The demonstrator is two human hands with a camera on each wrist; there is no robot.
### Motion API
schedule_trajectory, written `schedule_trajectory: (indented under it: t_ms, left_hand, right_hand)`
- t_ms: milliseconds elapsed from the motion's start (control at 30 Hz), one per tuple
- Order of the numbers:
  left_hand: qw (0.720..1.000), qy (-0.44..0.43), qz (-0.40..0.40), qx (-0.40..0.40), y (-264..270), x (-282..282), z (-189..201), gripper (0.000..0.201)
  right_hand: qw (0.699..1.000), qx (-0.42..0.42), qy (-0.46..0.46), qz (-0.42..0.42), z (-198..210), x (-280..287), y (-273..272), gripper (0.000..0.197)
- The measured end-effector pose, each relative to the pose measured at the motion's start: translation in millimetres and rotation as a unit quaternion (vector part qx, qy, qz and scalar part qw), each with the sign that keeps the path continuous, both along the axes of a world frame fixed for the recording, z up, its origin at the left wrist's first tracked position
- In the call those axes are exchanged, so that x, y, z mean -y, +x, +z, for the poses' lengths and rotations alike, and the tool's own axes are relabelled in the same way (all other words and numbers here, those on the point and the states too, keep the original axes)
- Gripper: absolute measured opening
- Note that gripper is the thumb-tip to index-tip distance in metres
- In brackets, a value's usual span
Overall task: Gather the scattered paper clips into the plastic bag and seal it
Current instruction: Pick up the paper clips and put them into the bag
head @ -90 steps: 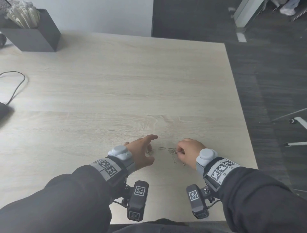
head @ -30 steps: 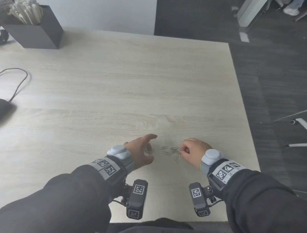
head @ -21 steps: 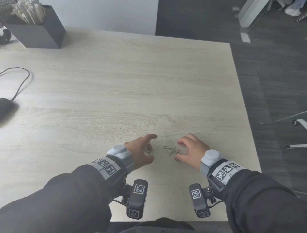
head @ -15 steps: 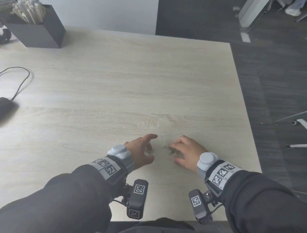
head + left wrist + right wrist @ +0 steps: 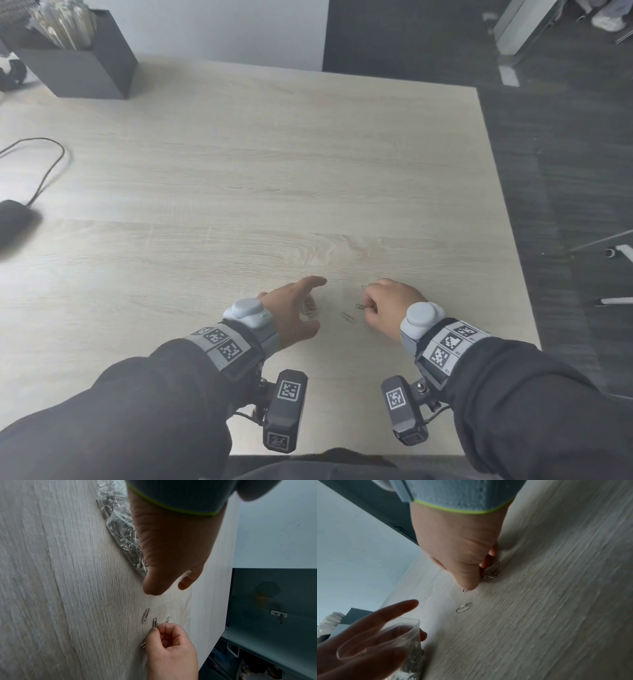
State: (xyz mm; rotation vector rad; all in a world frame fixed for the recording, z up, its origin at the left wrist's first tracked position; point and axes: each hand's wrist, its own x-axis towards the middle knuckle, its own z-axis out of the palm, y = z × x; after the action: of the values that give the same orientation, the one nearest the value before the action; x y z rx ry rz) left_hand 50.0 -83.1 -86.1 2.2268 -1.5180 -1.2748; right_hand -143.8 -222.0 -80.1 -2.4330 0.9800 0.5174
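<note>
A clear plastic bag [image 5: 123,534] with many silver paper clips inside lies on the light wood table [image 5: 239,171]. My left hand [image 5: 315,305] grips the bag's mouth [image 5: 407,627] and holds it open toward the right. My right hand [image 5: 367,305], a short way right of the bag, is curled into a fist and pinches a small bunch of paper clips [image 5: 491,571] just above the tabletop. One loose clip [image 5: 347,317] lies between the hands. Another clip [image 5: 363,287] lies just beyond the right knuckles.
A dark box [image 5: 82,65] holding white sticks stands at the table's far left corner. A black mouse [image 5: 13,219] with its cable [image 5: 48,171] lies at the left edge. The table's right edge [image 5: 507,219] drops to a dark floor.
My right hand opened over the little pile of clips, closed on most of them and drew back slightly. Fewer clips lie loose. The left hand and the bag stayed put.
</note>
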Motion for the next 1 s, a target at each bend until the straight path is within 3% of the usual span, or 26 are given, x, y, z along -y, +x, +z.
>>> schedule_trajectory:
  t_ms: [167,333,433,533,767,833,1000]
  left_hand:
    - [1.000,0.003,0.003,-0.008,-0.5,1.0,3.5,0.075]
    - [1.000,0.000,0.005,-0.007,-3.2,1.2,7.0,0.081]
    - [1.000,-0.006,-0.010,0.007,-5.3,5.6,11.2,0.083]
    - [1.000,-0.012,-0.018,0.013,-3.9,6.8,10.5,0.082]
    - [1.000,0.003,-0.003,0.005,0.3,1.0,2.3,0.079]
    - [1.000,0.004,-0.005,0.005,0.5,1.0,1.9,0.079]
    - [1.000,0.004,-0.007,0.004,0.1,2.0,2.0,0.079]
  right_hand:
    - [0.999,-0.001,0.019,-0.026,4.2,-1.2,1.7,0.003]
    - [0.981,0.164,0.079,-0.059,17.2,-23.4,18.7,0.003]
    - [0.971,0.209,0.107,-0.039,20.4,-34.2,35.4,0.004]
    - [0.972,0.205,0.109,-0.035,18.2,-31.6,36.3,0.008]
    - [0.982,0.136,0.024,-0.130,2.9,22.2,-18.4,0.029]
    - [0.987,0.131,0.007,-0.094,-3.4,29.5,-28.3,0.041]
    - [0.996,0.028,-0.021,0.084,-3.2,25.6,-30.1,0.059]
